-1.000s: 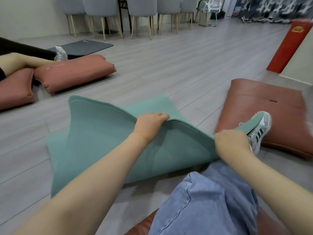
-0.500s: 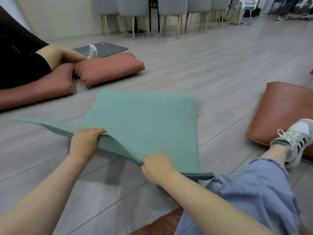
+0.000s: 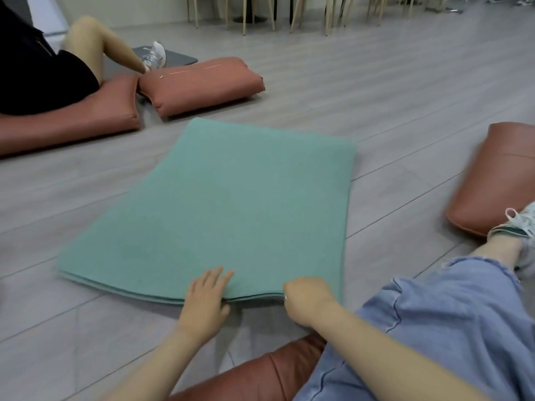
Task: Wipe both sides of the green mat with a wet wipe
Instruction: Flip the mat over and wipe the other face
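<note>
The green mat [image 3: 231,204] lies flat on the grey floor in front of me, and two layers show along its near edge. My left hand [image 3: 207,299] rests on that near edge with straight fingers on top of the mat. My right hand [image 3: 304,302] is curled at the near edge further right and grips the mat's edge. A tiny white speck shows at its knuckles. No wet wipe is in sight.
Another person [image 3: 43,68] sits at the far left on salmon cushions [image 3: 202,82]. A dark grey mat [image 3: 173,57] lies behind them, with chair legs [image 3: 289,13] at the back. My jeans leg [image 3: 434,328] and sneaker [image 3: 518,224] lie right, by another cushion [image 3: 492,175].
The mat, held up in both hands before, has swung over and come down flat on the floor. My left hand has let go and now lies flat on the edge.
</note>
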Available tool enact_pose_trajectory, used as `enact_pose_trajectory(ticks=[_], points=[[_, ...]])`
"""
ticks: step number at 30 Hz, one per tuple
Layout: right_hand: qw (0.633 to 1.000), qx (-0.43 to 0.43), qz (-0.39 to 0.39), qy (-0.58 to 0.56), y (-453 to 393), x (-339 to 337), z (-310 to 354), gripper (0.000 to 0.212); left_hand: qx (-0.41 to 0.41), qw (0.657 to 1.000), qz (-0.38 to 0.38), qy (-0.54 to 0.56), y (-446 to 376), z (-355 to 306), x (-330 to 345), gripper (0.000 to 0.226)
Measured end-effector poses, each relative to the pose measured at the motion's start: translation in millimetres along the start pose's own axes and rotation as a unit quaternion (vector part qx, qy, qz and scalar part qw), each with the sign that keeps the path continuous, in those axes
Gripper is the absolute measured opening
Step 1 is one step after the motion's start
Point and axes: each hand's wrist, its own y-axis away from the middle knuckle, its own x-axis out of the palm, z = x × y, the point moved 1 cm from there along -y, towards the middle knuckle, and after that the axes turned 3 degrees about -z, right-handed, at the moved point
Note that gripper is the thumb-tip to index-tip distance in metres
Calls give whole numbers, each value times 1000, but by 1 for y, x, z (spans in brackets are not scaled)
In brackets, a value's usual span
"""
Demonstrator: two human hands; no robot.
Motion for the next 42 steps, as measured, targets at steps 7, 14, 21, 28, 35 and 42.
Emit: enact_pose_trajectory(ticks=[7, 14, 21, 28, 35, 42], points=[[958, 62, 47, -276, 0, 11, -26, 40, 102, 988, 117, 15, -7, -51, 28, 62], [805, 424, 1, -415, -18, 36, -106, 60, 74, 985, 15, 157, 10, -38, 30, 73], [649, 406, -51, -641, -33, 31, -120, 16, 65, 984, -15, 166, 12, -34, 28, 81], [686, 371, -166, -604, -28, 4, -135, 8, 181, 977, 90, 70, -30, -41, 27, 107], [678, 404, -164, -592, -5, 12, -155, 9, 283, 953, 99, -47, -104, -39, 10, 92], [684, 381, -28, -621, -24, 21, -122, 7, 246, 966, 45, -64, -105, 13, -4, 82]])
